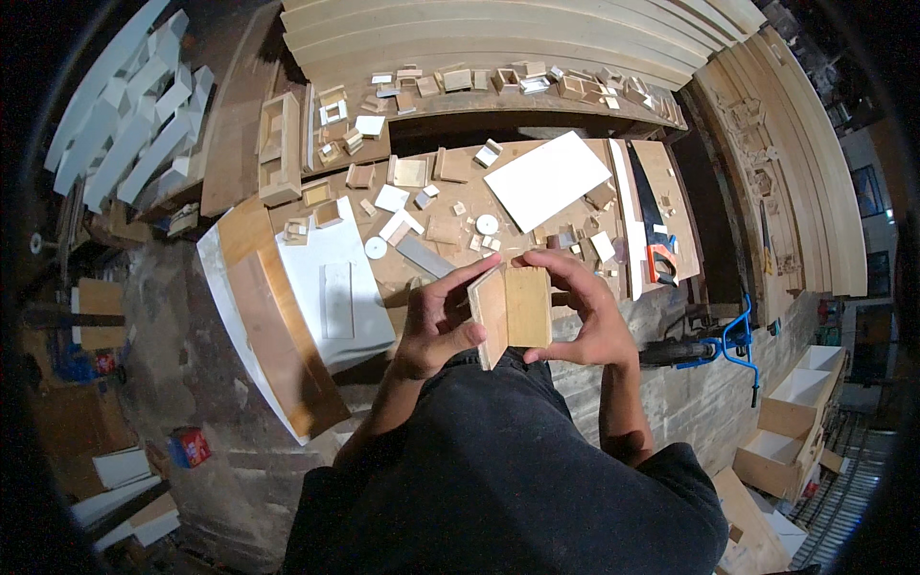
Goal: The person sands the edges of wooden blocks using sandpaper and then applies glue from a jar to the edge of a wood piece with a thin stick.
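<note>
In front of my chest I hold two small wooden pieces whose edges meet at an angle. My left hand [433,324] is closed on the paler wooden board [491,318], which stands tilted with a pointed lower end. A yellowish wooden block [528,305] is gripped by my right hand [589,316], thumb below and fingers along its top and outer edge. The two pieces touch along a seam; whether they are fixed together I cannot tell. Just beyond my hands is a workbench [441,209] with several small wooden offcuts and little box-like pieces.
A white panel [548,180] lies on the bench, with a handsaw [661,254] to its right. White discs [487,224] lie among the offcuts. Long boards [498,38] are stacked behind. A blue bicycle [733,335] stands at right, and a wooden drawer-like box [776,455] sits lower right.
</note>
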Motion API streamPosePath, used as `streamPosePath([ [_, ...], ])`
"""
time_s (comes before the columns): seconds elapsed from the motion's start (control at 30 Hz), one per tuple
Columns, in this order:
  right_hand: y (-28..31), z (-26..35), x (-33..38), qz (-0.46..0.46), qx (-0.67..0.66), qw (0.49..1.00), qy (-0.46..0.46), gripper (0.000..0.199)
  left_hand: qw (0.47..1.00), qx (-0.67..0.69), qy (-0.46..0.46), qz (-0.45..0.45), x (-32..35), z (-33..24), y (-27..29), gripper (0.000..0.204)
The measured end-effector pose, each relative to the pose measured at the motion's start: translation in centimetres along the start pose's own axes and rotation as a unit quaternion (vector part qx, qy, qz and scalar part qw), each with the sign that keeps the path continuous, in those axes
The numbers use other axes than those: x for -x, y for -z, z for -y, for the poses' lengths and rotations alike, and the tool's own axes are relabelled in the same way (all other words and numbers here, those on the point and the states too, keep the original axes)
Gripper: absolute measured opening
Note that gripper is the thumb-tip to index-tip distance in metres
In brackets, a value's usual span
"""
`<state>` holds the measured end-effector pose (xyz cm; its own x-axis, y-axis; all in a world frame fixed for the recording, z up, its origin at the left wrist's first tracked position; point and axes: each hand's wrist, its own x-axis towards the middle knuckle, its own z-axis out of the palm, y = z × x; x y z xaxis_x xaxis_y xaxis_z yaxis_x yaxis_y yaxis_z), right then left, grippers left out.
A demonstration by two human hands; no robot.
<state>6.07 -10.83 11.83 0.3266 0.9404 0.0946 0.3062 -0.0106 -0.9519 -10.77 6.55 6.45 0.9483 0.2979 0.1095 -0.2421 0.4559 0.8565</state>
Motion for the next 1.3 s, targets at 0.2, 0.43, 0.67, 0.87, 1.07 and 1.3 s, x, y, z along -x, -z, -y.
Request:
streamPosePath([
  [0.2, -0.5, 1.0, 0.1, 0.005, -0.005, 1.000, 0.006, 0.097, 1.000, 0.017, 0.012, -0.003, 0.9, -1.0, -0.9, 0.095],
  [0.43, -0.9, 1.3, -0.3, 0.007, 0.043, 0.988, 0.148, 0.070, 0.996, -0.041, -0.076, 0.028, 1.7, -1.2, -1.0, 0.106],
  [0.67, -0.4, 1.5, 0.8, 0.008, 0.109, 0.975, 0.195, 0.061, 0.983, -0.080, -0.150, 0.066, 1.9, -1.7, -1.5, 0.101],
  [0.87, -0.1, 1.6, 1.3, -0.001, 0.158, 0.969, 0.191, 0.063, 0.982, -0.099, -0.156, 0.039, 2.3, -1.2, -2.4, 0.106],
  [1.07, 0.0, -0.4, 2.7, -0.036, 0.180, 0.959, 0.215, 0.065, 0.977, -0.126, -0.172, -0.002, 2.4, -1.3, -4.6, 0.105],
  [1.3, 0.7, -0.4, 3.1, -0.043, 0.267, 0.937, 0.222, 0.080, 0.983, -0.124, -0.135, -0.018, 2.6, -1.0, -5.3, 0.102],
])
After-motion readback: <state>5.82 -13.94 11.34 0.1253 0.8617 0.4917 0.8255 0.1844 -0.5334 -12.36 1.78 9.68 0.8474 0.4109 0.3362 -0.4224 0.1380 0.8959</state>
